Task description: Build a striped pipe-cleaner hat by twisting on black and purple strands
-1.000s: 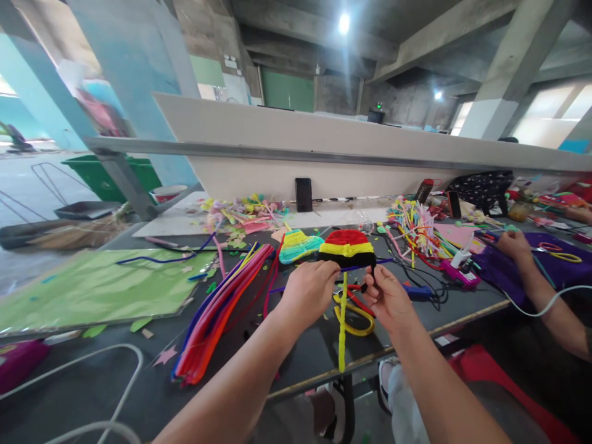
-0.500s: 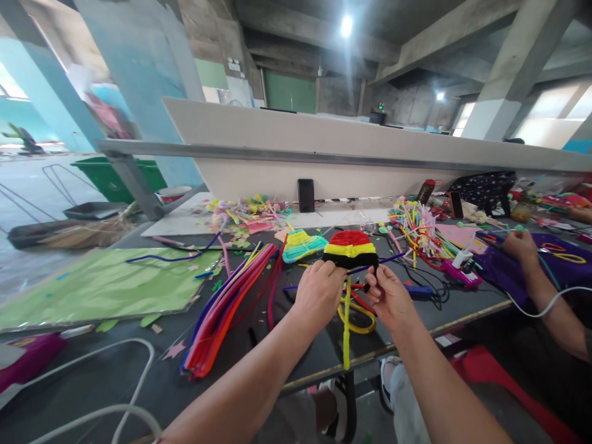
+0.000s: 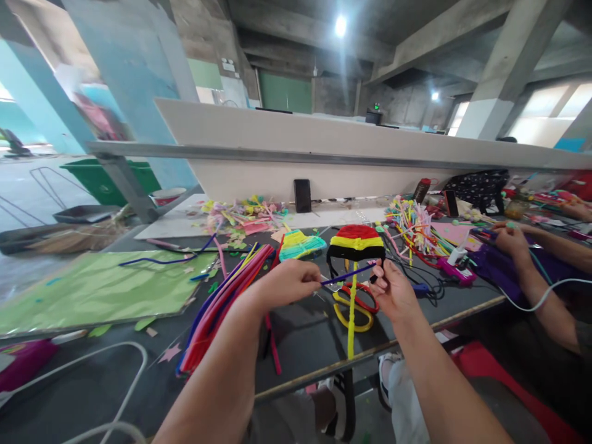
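Note:
A dome-shaped piece of pipe cleaners in red, yellow and black bands point(image 3: 356, 242) hangs over the table. A long yellow pipe cleaner point(image 3: 352, 327) runs down from under it. My right hand point(image 3: 393, 287) is closed at the piece's right lower corner, pinching a black pipe cleaner end there. My left hand point(image 3: 293, 285) is lower left of the piece, thumb and fingers pressed together at the left end of a dark blue pipe cleaner point(image 3: 346, 275). That blue strand stretches across to beside my right fingertips. Scissors point(image 3: 354, 317) with red and yellow handles lie behind the yellow strand.
A bundle of red, pink and blue pipe cleaners point(image 3: 217, 314) lies left of my left hand. Behind stands a yellow and turquoise piece point(image 3: 300, 245). A green sheet point(image 3: 106, 290) covers the left. At right are a glue gun point(image 3: 456, 270) and a co-worker's hands point(image 3: 513, 240).
My left hand has left the banded piece and moved left and down. The dark blue pipe cleaner has shifted left with it. My right hand stays at the piece's corner.

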A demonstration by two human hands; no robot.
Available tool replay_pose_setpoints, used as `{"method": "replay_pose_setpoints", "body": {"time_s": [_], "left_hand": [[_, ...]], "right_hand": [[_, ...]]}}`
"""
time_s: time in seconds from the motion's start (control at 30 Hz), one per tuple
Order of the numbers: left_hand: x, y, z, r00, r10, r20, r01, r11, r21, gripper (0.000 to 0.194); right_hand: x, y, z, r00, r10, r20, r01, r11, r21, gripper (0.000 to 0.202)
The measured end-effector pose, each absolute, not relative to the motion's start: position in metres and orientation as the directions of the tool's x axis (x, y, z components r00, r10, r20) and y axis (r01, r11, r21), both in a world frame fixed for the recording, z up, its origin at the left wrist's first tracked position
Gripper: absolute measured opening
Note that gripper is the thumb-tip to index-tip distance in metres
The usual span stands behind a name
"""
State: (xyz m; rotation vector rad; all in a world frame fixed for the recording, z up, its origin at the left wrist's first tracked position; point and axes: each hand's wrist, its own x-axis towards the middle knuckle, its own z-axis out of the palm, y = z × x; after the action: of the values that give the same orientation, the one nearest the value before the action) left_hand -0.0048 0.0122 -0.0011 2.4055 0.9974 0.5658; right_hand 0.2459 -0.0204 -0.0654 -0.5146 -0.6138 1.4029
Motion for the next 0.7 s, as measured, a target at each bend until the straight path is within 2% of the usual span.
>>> {"method": "replay_pose_setpoints", "body": {"time_s": [0.03,0.07,0.1,0.13,0.2,0.27,0.3,0.37,0.53,0.7], "left_hand": [[-0.016,0.015,0.002,0.673,0.727,0.133,0.481,-0.568,0.667,0.015],[-0.028,0.018,0.004,0.669,0.73,0.137,0.4,-0.51,0.762,0.014],[-0.038,0.02,0.006,0.629,0.753,0.195,0.285,-0.456,0.843,0.014],[-0.047,0.023,0.006,0.504,0.801,0.323,0.102,-0.427,0.898,0.014],[-0.058,0.029,0.006,0.181,0.857,0.483,-0.236,-0.439,0.867,0.012],[-0.06,0.035,0.004,-0.035,0.867,0.497,-0.393,-0.469,0.791,0.01],[-0.057,0.038,0.002,-0.072,0.872,0.483,-0.421,-0.466,0.778,0.01],[-0.047,0.043,-0.002,-0.037,0.898,0.439,-0.441,-0.409,0.799,0.013],[-0.017,0.047,-0.02,0.265,0.924,0.277,-0.462,-0.13,0.877,0.019],[0.006,0.048,-0.041,0.408,0.899,0.161,-0.518,0.082,0.851,0.02]], "right_hand": [[0.248,-0.02,-0.066,0.066,0.993,0.094,-0.74,0.112,-0.663,0.018],[0.25,-0.02,-0.066,0.07,0.993,0.1,-0.741,0.118,-0.661,0.019],[0.252,-0.02,-0.065,0.071,0.992,0.105,-0.744,0.123,-0.657,0.02],[0.253,-0.021,-0.065,0.07,0.991,0.11,-0.748,0.125,-0.651,0.02],[0.254,-0.023,-0.063,0.061,0.991,0.119,-0.764,0.123,-0.634,0.018],[0.253,-0.027,-0.06,0.038,0.989,0.144,-0.787,0.118,-0.606,0.016],[0.251,-0.029,-0.058,0.022,0.987,0.159,-0.801,0.112,-0.589,0.015],[0.249,-0.032,-0.055,-0.005,0.983,0.183,-0.831,0.097,-0.547,0.014],[0.246,-0.035,-0.05,-0.028,0.979,0.201,-0.876,0.073,-0.477,0.012],[0.244,-0.034,-0.053,-0.065,0.978,0.198,-0.904,0.027,-0.427,0.011]]}}
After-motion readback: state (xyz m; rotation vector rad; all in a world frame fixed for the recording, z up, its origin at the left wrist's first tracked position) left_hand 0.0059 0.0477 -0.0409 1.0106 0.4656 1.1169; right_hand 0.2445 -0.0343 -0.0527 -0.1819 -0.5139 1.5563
